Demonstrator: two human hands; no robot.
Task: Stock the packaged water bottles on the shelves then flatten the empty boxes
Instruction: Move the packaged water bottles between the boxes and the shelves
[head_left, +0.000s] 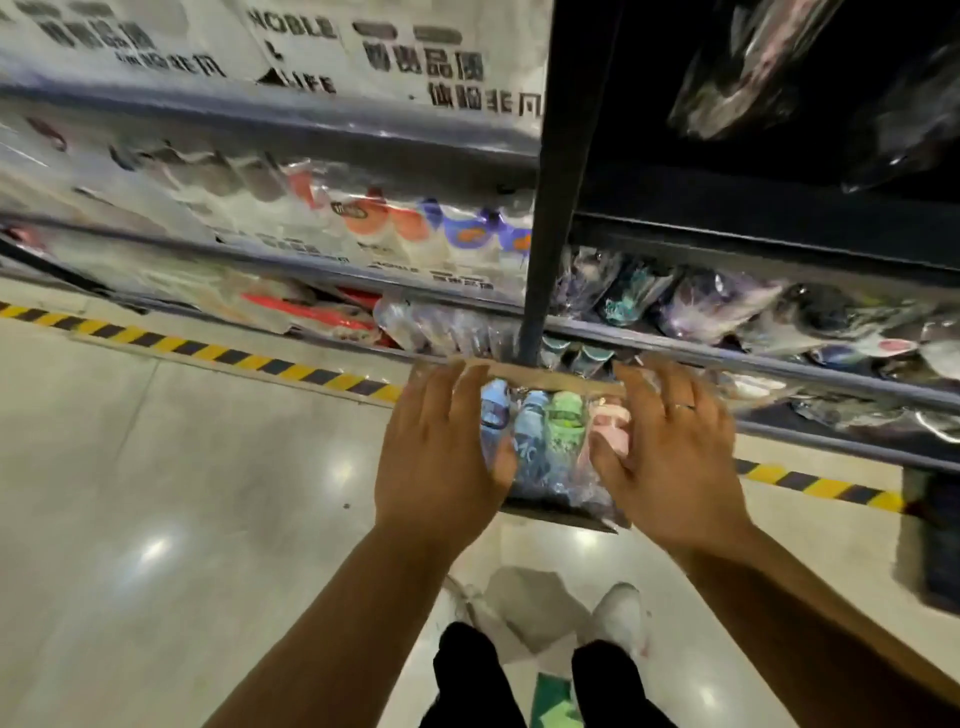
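Observation:
A small cardboard box (558, 512) filled with several plastic-wrapped water bottles (550, 431) in blue, green and pink is held between both hands in front of the shelf rack. My left hand (439, 447) presses flat against its left side. My right hand (675, 447), with a ring on one finger, presses against the right side, thumb over the wrapped bottles. The box sits just before the lower shelf rail (779, 364). More wrapped bottles (727, 306) lie on the shelves behind.
A dark upright post (545, 234) of the rack stands directly behind the box. White printed cartons (374, 62) fill the upper left shelves. Yellow-black tape (208, 351) marks the glossy floor. My white shoes (615, 613) stand on a flattened sheet below.

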